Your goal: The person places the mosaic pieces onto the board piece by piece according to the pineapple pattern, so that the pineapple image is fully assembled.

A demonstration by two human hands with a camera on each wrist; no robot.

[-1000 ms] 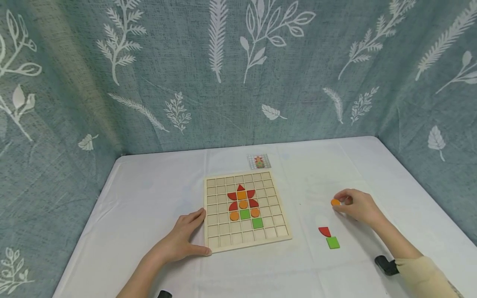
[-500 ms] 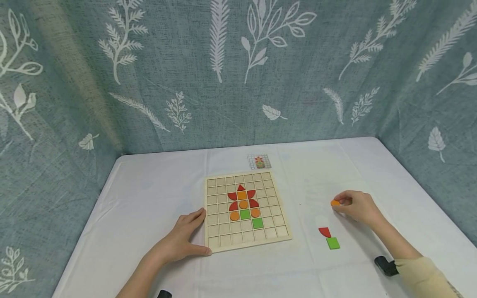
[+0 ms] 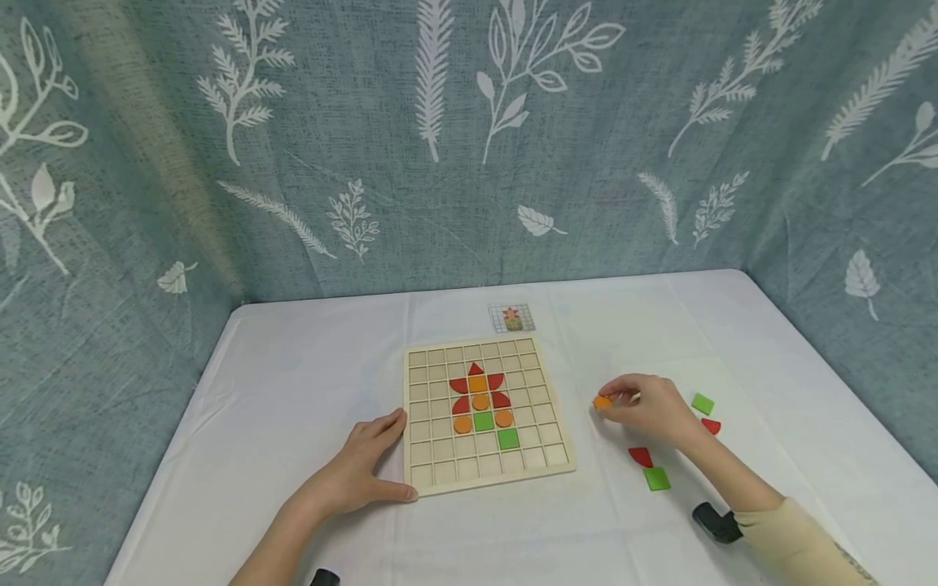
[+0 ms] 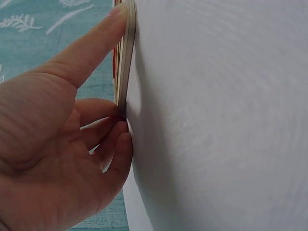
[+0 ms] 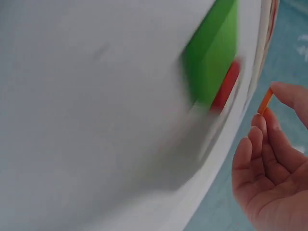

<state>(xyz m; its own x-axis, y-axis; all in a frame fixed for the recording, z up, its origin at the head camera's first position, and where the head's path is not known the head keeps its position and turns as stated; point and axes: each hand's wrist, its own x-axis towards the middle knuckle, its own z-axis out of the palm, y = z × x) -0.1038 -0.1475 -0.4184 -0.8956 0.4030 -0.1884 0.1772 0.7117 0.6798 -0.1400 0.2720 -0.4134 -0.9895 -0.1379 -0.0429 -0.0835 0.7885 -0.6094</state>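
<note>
A wooden grid board lies on the white table with a pattern of red, orange and green tiles set in its middle cells. My left hand rests at its lower left, thumb at the near corner and fingers against the left edge. In the left wrist view the thumb touches the board's rim. Right of the board, my right hand pinches an orange round tile between thumb and fingertips, apart from the board. The right wrist view has this tile edge-on.
Beneath the right forearm lie a red quarter-round tile and a green square tile. Another green square and a red piece lie beyond the wrist. A pattern card sits behind the board; a patterned curtain hangs behind the table.
My right hand has moved left toward the board with the orange round tile, uncovering a green square and a red piece behind it. My left hand has stayed at the board.
</note>
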